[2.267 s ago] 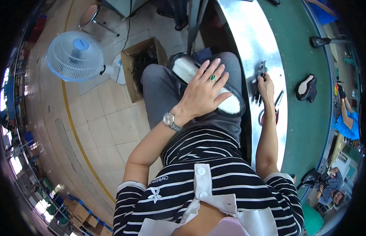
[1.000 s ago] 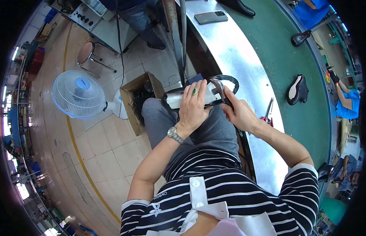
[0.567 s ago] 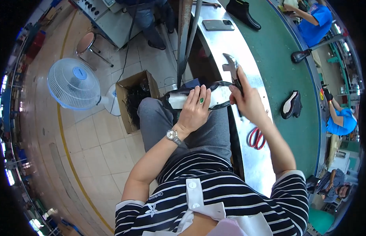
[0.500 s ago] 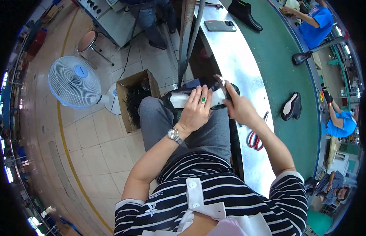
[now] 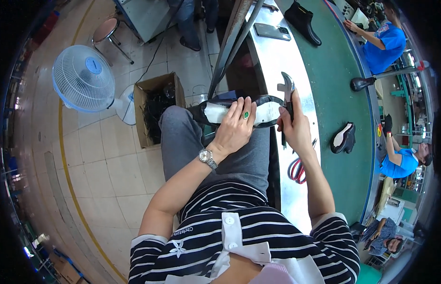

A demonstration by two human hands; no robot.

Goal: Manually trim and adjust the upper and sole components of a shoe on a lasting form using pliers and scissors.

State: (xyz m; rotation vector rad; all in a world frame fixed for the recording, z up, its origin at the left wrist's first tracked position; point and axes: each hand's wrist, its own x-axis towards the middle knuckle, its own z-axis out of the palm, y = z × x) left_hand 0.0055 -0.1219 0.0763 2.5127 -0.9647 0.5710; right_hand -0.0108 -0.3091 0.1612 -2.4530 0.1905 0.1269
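Black shoe (image 5: 265,113) lies sole-up across the lap, against the steel bench (image 5: 277,61). Left hand (image 5: 234,130) lies flat and open over its white insole, pinning it. Right hand (image 5: 294,130) is closed around pincers (image 5: 287,90), head just above the shoe's rim. Best to press firmly, grip the upper's edge squarely, and pull evenly.

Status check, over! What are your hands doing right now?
Left hand pressing the shoe on the lap. Right hand gripping the pincers at its edge. Red-handled scissors lying alongside, clear.
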